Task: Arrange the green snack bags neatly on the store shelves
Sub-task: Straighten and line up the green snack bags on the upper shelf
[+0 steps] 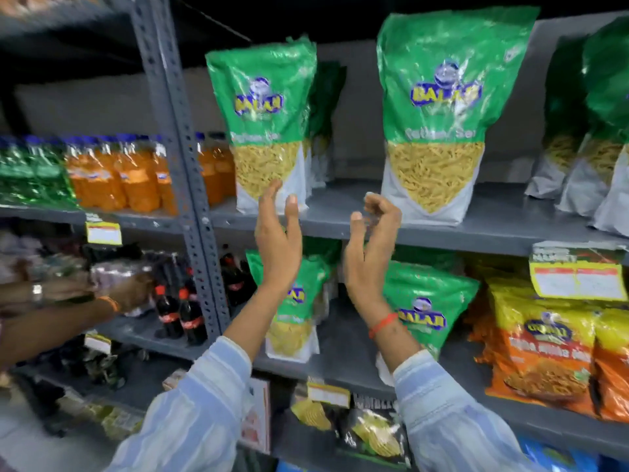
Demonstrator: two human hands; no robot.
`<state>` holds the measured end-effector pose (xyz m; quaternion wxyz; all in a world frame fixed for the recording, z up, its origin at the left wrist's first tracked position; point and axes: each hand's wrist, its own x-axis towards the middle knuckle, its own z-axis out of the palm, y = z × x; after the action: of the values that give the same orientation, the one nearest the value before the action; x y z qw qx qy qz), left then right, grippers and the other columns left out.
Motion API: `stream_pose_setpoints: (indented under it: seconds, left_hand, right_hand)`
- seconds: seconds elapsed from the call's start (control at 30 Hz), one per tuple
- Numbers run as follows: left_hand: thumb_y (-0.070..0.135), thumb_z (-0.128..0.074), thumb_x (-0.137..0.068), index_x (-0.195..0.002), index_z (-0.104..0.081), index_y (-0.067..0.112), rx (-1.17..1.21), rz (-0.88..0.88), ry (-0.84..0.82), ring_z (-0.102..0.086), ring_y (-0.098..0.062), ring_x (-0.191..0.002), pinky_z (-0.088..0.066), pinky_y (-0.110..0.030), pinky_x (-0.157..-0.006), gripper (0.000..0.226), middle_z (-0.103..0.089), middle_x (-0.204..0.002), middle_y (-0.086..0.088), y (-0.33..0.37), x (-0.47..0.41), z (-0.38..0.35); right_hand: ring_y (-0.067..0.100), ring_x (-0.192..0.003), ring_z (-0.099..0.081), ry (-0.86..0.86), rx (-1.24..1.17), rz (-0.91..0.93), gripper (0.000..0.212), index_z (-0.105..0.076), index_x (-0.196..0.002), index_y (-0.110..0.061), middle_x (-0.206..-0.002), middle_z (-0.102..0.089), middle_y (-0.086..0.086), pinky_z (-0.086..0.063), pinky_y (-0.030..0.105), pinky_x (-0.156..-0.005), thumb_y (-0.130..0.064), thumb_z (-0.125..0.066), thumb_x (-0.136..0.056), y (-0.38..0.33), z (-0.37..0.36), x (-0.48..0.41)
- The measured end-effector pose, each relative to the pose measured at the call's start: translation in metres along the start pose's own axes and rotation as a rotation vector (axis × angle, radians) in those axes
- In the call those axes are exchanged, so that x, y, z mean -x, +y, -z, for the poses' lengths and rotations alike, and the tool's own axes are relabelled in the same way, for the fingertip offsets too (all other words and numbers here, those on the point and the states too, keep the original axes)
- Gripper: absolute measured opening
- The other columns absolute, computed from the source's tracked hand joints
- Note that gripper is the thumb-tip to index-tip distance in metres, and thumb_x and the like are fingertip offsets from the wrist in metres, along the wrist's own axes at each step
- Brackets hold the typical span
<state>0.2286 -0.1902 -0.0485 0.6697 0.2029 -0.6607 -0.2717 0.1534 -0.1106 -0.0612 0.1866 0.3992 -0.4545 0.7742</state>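
Observation:
Two tall green snack bags stand upright on the upper grey shelf (442,233): one at left (263,107) and one at right (439,107), with a bare gap between them. More green bags (599,97) stand at the far right. On the shelf below, a green bag (299,318) stands behind my left wrist and another (425,308) stands behind my right forearm. My left hand (277,233) is raised, fingers apart, just below and in front of the left bag, holding nothing. My right hand (369,243) is raised beside it, fingers curled but empty.
A perforated grey upright (183,165) divides the shelving. Orange drink bottles (136,175) and cola bottles (180,308) sit to its left. Another person's arms (68,301) reach in at lower left. Orange and yellow snack bags (544,352) fill the lower right shelf.

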Motion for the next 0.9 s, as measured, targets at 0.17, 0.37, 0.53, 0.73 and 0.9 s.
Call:
stream_pose_setpoints:
  seconds: [0.17,0.37,0.53,0.73,0.9]
  left_hand:
    - [0.035,-0.047,-0.096,-0.146,-0.026,0.005,-0.011,-0.051,-0.047,-0.029,-0.022,-0.144,-0.025,-0.040,-0.119,0.063,-0.030,-0.155,-0.014,-0.027,-0.079,0.026]
    - [0.068,-0.049,-0.070,-0.151,-0.011,0.013,0.035,0.274,-0.290,-0.024,-0.019,-0.145,-0.021,-0.017,-0.103,0.105,-0.022,-0.159,-0.007,-0.063,-0.135,0.046]
    - [0.093,-0.049,-0.048,-0.141,-0.038,0.027,0.160,0.445,-0.628,-0.049,-0.016,-0.126,-0.031,-0.037,-0.113,0.115,-0.051,-0.139,0.005,-0.098,-0.160,0.044]
    - [0.096,-0.049,-0.041,-0.137,-0.041,0.030,0.290,0.460,-0.724,-0.047,-0.021,-0.131,-0.028,-0.048,-0.118,0.117,-0.048,-0.146,-0.005,-0.102,-0.165,0.040]
    - [0.098,-0.045,-0.037,-0.142,-0.037,0.027,0.265,0.445,-0.718,-0.045,-0.021,-0.133,-0.027,-0.049,-0.118,0.127,-0.045,-0.149,-0.005,-0.105,-0.167,0.038]
  right_hand:
    - [0.032,-0.116,-0.050,-0.036,0.051,0.015,0.036,-0.049,-0.125,-0.007,-0.122,-0.051,0.008,-0.039,0.045,-0.103,-0.021,-0.048,-0.092,-0.002,-0.086,-0.040]
    - [0.027,-0.141,-0.032,-0.380,0.182,-0.311,0.087,-0.037,-0.143,-0.006,-0.151,-0.038,0.018,-0.019,0.039,-0.119,-0.069,-0.044,-0.083,0.036,-0.138,-0.071]
    - [0.008,-0.133,-0.046,-0.578,-0.094,-0.460,0.079,-0.036,-0.144,-0.030,-0.146,-0.049,-0.006,-0.029,0.041,-0.118,-0.071,-0.052,-0.078,0.052,-0.142,-0.080]
    - [-0.001,-0.119,-0.055,-0.652,-0.124,-0.482,0.065,-0.036,-0.143,-0.030,-0.132,-0.056,-0.014,-0.034,0.034,-0.115,-0.061,-0.047,-0.087,0.053,-0.142,-0.082]
    - [0.007,-0.122,-0.058,-0.655,-0.128,-0.485,0.077,-0.039,-0.142,-0.030,-0.138,-0.058,-0.006,-0.039,0.035,-0.112,-0.072,-0.051,-0.079,0.055,-0.146,-0.082]
